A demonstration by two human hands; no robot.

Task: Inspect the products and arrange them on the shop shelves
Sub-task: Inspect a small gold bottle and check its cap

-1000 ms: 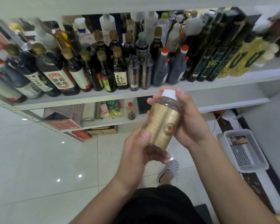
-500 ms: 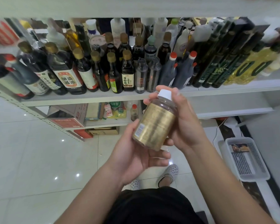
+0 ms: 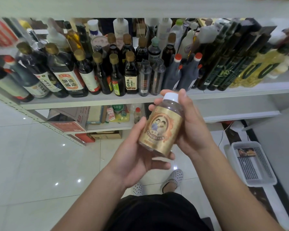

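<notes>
Inspection step: I hold the gold-labelled bottle [image 3: 162, 130] tilted before the sauce shelf [image 3: 90, 102], left hand [image 3: 137, 154] cupping its base, right hand [image 3: 192, 130] curled round its shoulder (label facing me); next, I judge, it needs a free gap on that shelf.

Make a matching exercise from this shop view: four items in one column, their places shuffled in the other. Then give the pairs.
Items
1. gold-labelled jar
2. white plastic basket
3. cardboard box
4. yellow oil bottles

Places
A. on the floor, right side
B. right end of the crowded bottle shelf
C. between the left hand and the right hand
D. left part of the lower shelf

Pairs: 1-C, 2-A, 3-D, 4-B
</notes>
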